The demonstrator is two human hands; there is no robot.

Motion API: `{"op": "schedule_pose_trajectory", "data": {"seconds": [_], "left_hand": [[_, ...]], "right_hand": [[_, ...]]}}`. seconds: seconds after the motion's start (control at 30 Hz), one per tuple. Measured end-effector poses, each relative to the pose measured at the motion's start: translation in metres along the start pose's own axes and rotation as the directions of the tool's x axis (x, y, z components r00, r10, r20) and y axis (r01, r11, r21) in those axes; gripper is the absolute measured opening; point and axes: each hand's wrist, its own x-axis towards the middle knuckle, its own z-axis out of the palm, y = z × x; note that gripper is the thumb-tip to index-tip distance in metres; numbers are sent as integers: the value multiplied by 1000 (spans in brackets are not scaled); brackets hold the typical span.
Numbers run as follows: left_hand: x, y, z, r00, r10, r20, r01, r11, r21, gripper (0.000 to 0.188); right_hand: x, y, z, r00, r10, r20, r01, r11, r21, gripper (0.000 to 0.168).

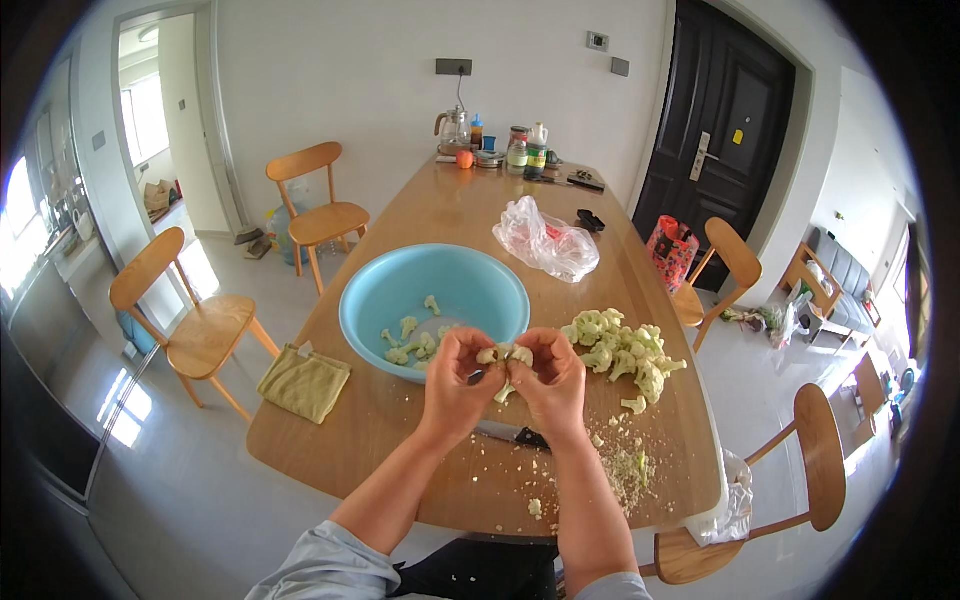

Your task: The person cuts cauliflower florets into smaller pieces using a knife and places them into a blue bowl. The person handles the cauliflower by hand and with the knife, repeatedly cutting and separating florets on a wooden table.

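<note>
Both hands meet over the near rim of a light blue plastic basin (375, 300), gripping one cauliflower floret (504, 352) between thumbs and fingers. My left hand (461, 386) has its left side; my right hand (553, 382) pinches its right side. The floret's stem points down between the thumbs. Inside the basin lie several small florets (409, 327). To the right of my right hand is a pile of cauliflower pieces (630, 346) on the wooden table. A knife (499, 431) with a black handle lies flat below my hands, partly hidden by my right wrist.
Cauliflower crumbs (626, 472) litter the table's near right. A folded green cloth (306, 382) lies at the left edge. Beyond the basin is a crumpled plastic bag (544, 240). Jars (517, 156), a glass kettle (454, 129) and an apple (465, 159) stand at the far end. Wooden chairs (206, 330) surround the table.
</note>
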Motion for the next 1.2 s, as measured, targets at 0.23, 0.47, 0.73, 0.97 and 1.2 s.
{"op": "schedule_pose_trajectory", "data": {"seconds": [0.23, 0.47, 0.73, 0.97, 1.2], "left_hand": [[0, -3, -6, 998, -57, 24, 61, 978, -202, 26], [2, 0, -2, 993, 117, -9, -116, 989, 89, 33], [15, 2, -18, 965, 255, -68, -172, 804, 569, 33], [18, -2, -21, 896, 434, 92, -356, 578, 734, 32], [11, 6, -14, 970, -120, 212, 90, 985, 147, 36]], "right_hand": [[1, -3, -1, 997, 57, -52, -35, 938, 345, 22], [7, 5, -3, 994, 31, -101, 18, 893, 450, 23], [9, 13, -5, 995, 64, -75, -18, 865, 501, 21], [10, 16, -4, 995, 92, -49, -56, 867, 495, 16], [7, 13, -7, 990, 134, 36, -138, 922, 362, 23]]}}
